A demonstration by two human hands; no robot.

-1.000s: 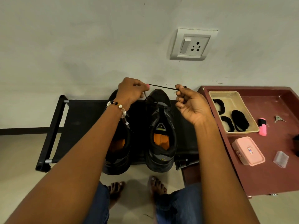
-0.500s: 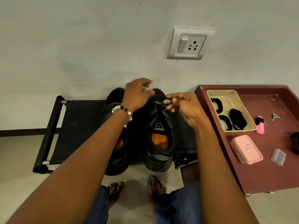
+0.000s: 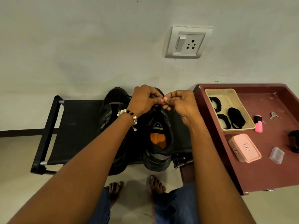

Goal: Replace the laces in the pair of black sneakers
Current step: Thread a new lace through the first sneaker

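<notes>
Left hand (image 3: 144, 99) and right hand (image 3: 178, 102): fingertips meeting, curled in pinch over front of right sneaker (image 3: 159, 143); lace between them too small to confirm. Black bench (image 3: 72, 126): carries both sneakers side by side, left sneaker (image 3: 111, 110) partly hidden by forearm. Red table (image 3: 267, 167) at right: beige tray (image 3: 226, 96) holding coiled black laces (image 3: 236, 118), pink box (image 3: 244, 147) near front.

A pale grey wall (image 3: 80, 46) carries a white switch-and-socket plate (image 3: 188, 42). Below and left of that plate stands a low black bench (image 3: 77, 130) with a fabric top; below and right, a maroon table (image 3: 267, 167). Beige floor (image 3: 16, 183) spreads under both.
</notes>
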